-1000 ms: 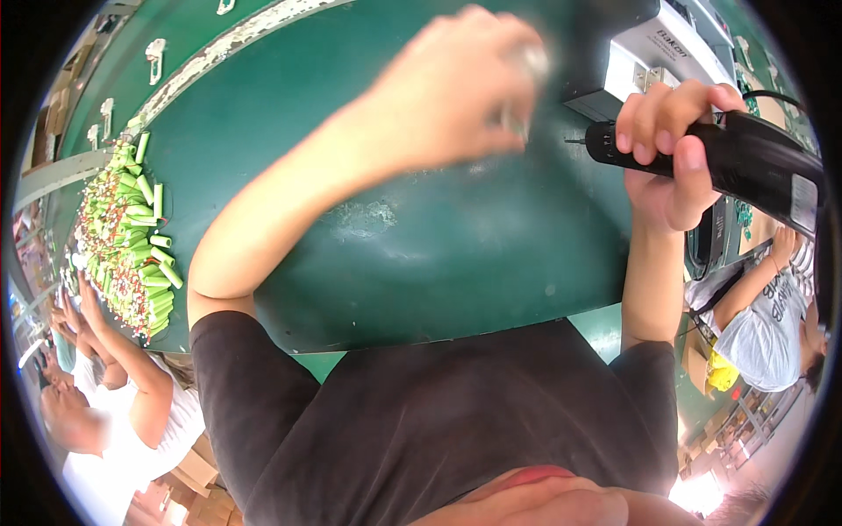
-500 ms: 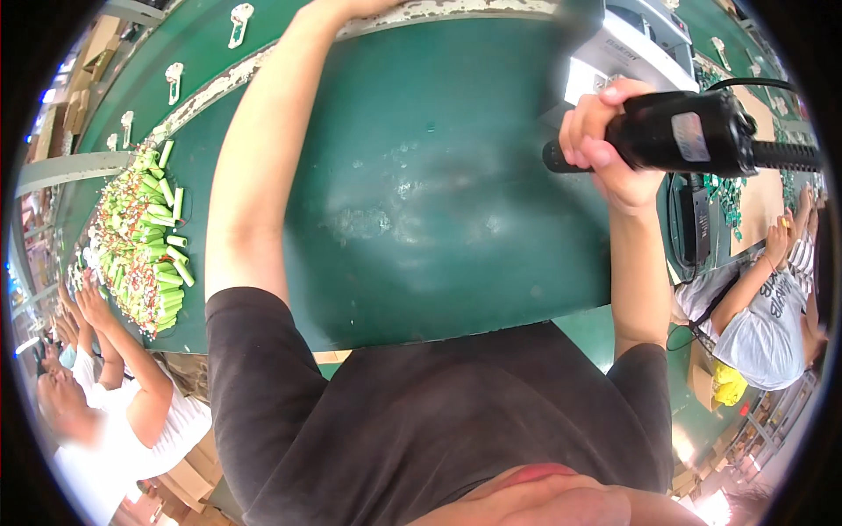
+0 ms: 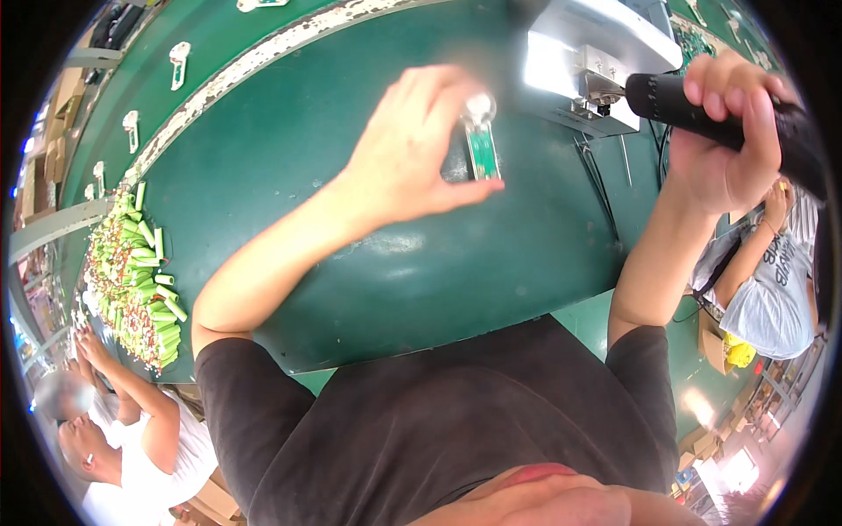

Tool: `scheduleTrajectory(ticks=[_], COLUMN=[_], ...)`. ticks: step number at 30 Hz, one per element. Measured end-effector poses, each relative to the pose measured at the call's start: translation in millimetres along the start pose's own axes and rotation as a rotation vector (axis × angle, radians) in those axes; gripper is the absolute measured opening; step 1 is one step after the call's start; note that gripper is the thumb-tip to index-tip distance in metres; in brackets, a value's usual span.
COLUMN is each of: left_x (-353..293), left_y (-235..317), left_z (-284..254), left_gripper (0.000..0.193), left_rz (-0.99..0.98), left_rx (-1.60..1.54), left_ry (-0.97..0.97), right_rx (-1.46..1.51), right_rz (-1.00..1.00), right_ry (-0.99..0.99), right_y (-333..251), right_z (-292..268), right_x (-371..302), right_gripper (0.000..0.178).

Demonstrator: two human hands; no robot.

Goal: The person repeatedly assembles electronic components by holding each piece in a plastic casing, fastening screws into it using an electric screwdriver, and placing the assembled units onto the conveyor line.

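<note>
My left hand [image 3: 412,145] is over the middle of the green table, thumb at one end of a small green circuit board [image 3: 484,153] and fingers at the other. The board sits in a white frame with a round head. My right hand [image 3: 724,131] is wrapped round a black electric screwdriver [image 3: 667,98]. Its metal tip is at the metal block on the front of a white and grey box-shaped machine [image 3: 561,66], which looks like a screw feeder. Whether the tip touches a screw is too small to tell.
Green cylinders with thin wires lie heaped [image 3: 140,280] at the left. Beyond a worn pale rail [image 3: 254,61], similar white pieces [image 3: 179,66] lie on a green surface. A thin dark forked tool [image 3: 596,188] lies below the machine. Other people sit at left [image 3: 153,438] and right [image 3: 772,289].
My left hand has come back from the far rail to mid-table with the circuit board. My right hand has swung the screwdriver to the right, its tip now at the machine's front.
</note>
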State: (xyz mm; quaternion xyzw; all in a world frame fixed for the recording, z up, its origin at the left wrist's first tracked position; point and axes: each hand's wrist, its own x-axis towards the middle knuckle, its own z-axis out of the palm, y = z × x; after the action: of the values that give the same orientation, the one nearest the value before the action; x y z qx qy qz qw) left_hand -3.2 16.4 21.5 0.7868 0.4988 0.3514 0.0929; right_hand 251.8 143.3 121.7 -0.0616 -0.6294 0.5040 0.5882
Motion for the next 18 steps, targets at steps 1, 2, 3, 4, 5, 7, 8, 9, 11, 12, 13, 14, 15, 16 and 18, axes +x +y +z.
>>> scheduleTrajectory(ticks=[1, 2, 3, 4, 5, 7, 8, 9, 11, 12, 13, 14, 15, 16, 18], left_x=[-5, -7, -7, -5, -5, -7, -6, -6, -6, -6, -6, -6, -7, -9, -11], left_y=[3, -1, -5, -9, -11, -9, -7, -6, -8, -9, -8, -8, -9, -7, -8], left_z=[5, 7, 9, 8, 7, 8, 10, 10, 4, 0, -1, -1, -1, -2, 1], left_gripper=[0.084, 0.084, 0.084, 0.083, 0.083, 0.084, 0.081, 0.078, 0.071, 0.064, 0.049, 0.049, 0.045, 0.042, 0.039], left_rz=[-0.014, -0.010, -0.017, 0.012, 0.040, 0.020, 0.033, 0.045, 0.069, 0.100, 0.116, 0.115, 0.121, 0.118, 0.096], left_rx=[-0.066, -0.100, -0.108, -0.098, -0.087, -0.100, -0.116, -0.131, -0.148, -0.159, -0.162, -0.173, -0.162, -0.136, -0.150], left_ry=[-0.032, -0.077, -0.082, -0.075, -0.067, -0.083, -0.039, 0.006, 0.020, 0.040, 0.042, 0.042, 0.013, -0.014, -0.046], right_rx=[0.085, 0.008, -0.067, 0.015, 0.057, 0.145, 0.149, 0.175, 0.195, 0.151, 0.102, 0.052, -0.132, 0.144, 0.334], right_rz=[0.056, 0.075, 0.095, 0.174, 0.221, 0.272, 0.284, 0.264, 0.250, 0.232, 0.215, 0.197, 0.052, 0.036, -0.023], right_ry=[0.064, 0.035, 0.004, 0.040, -0.004, -0.021, -0.020, -0.057, -0.086, -0.097, -0.109, -0.122, -0.017, -0.083, -0.020], right_y=[6, 9, 9, 5, 2, 4, 7, 10, 12, 12, 11, 11, 9, 5, -3], right_z=[4, 10, 18, 22, 23, 24, 25, 26, 27, 26, 26, 29, 37, 17, 4], right_x=[0, -1, 1, 0, -2, -10, -14, -17, -21, -21, -21, -21, -28, -17, -11], right_gripper=[0.022, 0.022, 0.021, 0.020, 0.022, 0.029, 0.029, 0.029, 0.030, 0.025, 0.020, 0.017, 0.012, 0.015, 0.018])
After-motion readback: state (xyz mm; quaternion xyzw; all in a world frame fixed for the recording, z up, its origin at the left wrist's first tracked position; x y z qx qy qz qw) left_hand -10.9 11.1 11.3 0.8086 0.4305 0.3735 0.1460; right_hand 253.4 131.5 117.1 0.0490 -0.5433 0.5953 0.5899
